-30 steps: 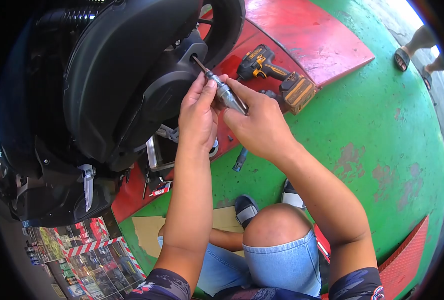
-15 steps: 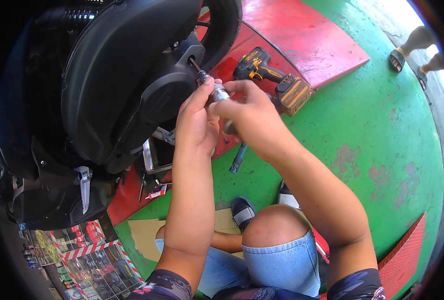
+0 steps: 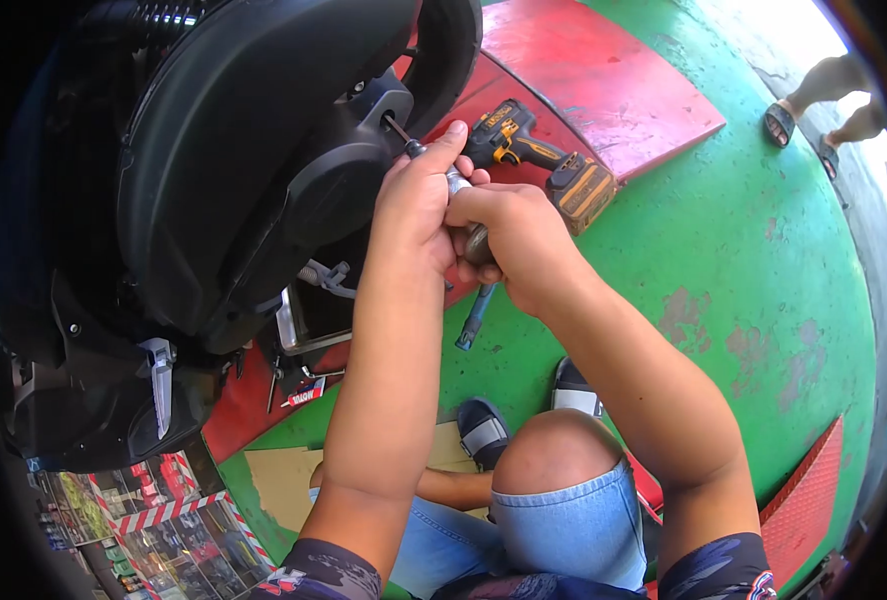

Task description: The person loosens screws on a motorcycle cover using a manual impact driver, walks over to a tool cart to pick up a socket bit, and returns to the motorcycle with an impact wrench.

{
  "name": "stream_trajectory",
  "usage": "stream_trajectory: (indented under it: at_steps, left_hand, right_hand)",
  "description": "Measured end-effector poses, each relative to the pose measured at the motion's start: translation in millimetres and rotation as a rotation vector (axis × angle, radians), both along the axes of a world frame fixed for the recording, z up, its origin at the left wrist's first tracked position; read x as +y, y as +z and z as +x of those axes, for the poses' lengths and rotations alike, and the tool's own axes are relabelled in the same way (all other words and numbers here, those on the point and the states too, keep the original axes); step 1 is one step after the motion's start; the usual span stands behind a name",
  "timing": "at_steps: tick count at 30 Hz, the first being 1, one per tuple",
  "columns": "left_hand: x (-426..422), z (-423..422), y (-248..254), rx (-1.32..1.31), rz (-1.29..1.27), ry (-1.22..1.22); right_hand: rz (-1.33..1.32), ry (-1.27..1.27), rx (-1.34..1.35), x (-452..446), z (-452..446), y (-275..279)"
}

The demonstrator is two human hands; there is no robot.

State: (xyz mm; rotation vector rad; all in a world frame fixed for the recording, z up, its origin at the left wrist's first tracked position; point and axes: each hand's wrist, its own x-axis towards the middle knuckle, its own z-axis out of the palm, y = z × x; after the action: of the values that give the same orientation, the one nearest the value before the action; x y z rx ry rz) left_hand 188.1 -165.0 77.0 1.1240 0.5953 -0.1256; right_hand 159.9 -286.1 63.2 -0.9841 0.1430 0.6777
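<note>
My left hand (image 3: 419,200) is closed around the front part of a silver metal driver tool (image 3: 458,181). Its thin shaft reaches into a round hole in the black cover of a scooter (image 3: 254,150); the tip is hidden inside. My right hand (image 3: 524,235) wraps the rear of the same tool, and the rounded end shows between its fingers. Just beyond both hands, a black and yellow cordless impact driver (image 3: 529,147) lies on the red platform (image 3: 604,80).
A metal tray (image 3: 309,325) sits below the scooter, near a red tube (image 3: 306,393). A blue-grey tool (image 3: 476,318) lies on the green floor (image 3: 614,300). Another person's sandalled feet (image 3: 779,124) stand at the upper right. Glass display cases (image 3: 179,530) are lower left.
My left hand has shifted forward and up along the tool, with its thumb now extended. My right hand has moved slightly down and wraps the tool's rear end. The view has shifted slightly.
</note>
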Motion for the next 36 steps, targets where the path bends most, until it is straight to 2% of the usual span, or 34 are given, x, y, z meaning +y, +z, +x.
stream_trajectory:
  at_steps: [4, 6, 7, 8, 9, 10, 12, 13, 15, 18, 19, 20, 21, 22, 24, 25, 26, 28, 30, 32, 33, 34, 35, 36]
  left_hand:
    - [4, 7, -14, -0.046, -0.018, -0.011]
    - [11, 10, -22, -0.052, -0.038, -0.007]
    - [15, 11, -27, -0.093, -0.28, -0.015]
    - [16, 12, -32, -0.132, -0.525, -0.026]
    - [12, 10, -39, -0.197, -0.597, 0.0]
    - [5, 7, -35, -0.198, -0.601, 0.0]
    - [-6, -2, -23, -0.274, -0.478, 0.06]
    - [-7, -6, -20, -0.176, -0.414, 0.075]
    - [14, -6, -34, -0.138, -0.371, 0.04]
    - [20, -18, -26, -0.077, -0.207, 0.027]
    - [17, -22, -18, -0.082, -0.071, 0.013]
    - [16, -24, -14, -0.09, 0.067, -0.004]
    - [18, -25, -13, -0.088, 0.075, -0.007]
    - [19, -24, -12, -0.095, 0.041, -0.001]
    - [21, -21, -12, -0.11, 0.006, 0.001]
    - [20, -21, -13, -0.104, -0.028, -0.004]
    - [21, -20, -13, -0.103, -0.063, -0.01]
    - [26, -23, -12, -0.09, -0.037, -0.033]
    - [31, -25, -14, -0.177, -0.147, -0.123]
    - [27, -26, -12, -0.188, -0.176, -0.144]
    - [25, -28, -11, -0.192, -0.208, -0.134]
    - [22, -30, -11, -0.197, -0.239, -0.123]
    - [21, -32, -12, -0.195, -0.104, -0.11]
    - [17, -34, -14, -0.197, -0.103, -0.115]
  right_hand:
    - [-0.141, 0.024, -0.097, 1, -2, 6]
    - [-0.592, -0.03, -0.458, 7, -4, 7]
    - [-0.591, -0.028, -0.455, 10, -6, 7]
    - [-0.718, -0.114, -0.621, 12, -7, 7]
    - [-0.844, -0.201, -0.791, 12, -8, 8]
    - [-0.847, -0.2, -0.792, 11, -8, 10]
    - [-1.075, 0.014, -0.87, 8, -7, 13]
    - [-1.069, 0.011, -0.872, 10, -10, 13]
    - [-1.248, -0.071, -0.995, 16, -16, 9]
    - [-1.209, -0.079, -0.988, 15, -19, 10]
    - [-1.202, -0.082, -0.983, 13, -21, 10]
    - [-0.97, -0.139, -0.873, 7, -22, 9]
    - [-0.739, -0.192, -0.759, 2, -24, 7]
    - [-0.735, -0.197, -0.759, 1, -23, -3]
    - [0.26, -0.281, 0.059, 5, -17, -29]
    - [0.472, -0.157, 0.125, 3, -24, -20]
    - [0.473, -0.159, 0.12, 3, -29, -14]
    - [0.526, -0.042, 0.295, 3, -37, -8]
    - [0.485, -0.027, 0.242, 2, -32, -12]
    - [0.056, -0.072, -0.053, -2, -30, 1]
    - [-0.244, -0.193, -0.34, 6, -25, -16]
    - [-0.24, -0.194, -0.341, 6, -28, -16]
    - [-0.701, -0.231, -0.702, 4, -32, -16]
    - [-1.172, -0.26, -1.056, 2, -35, -15]
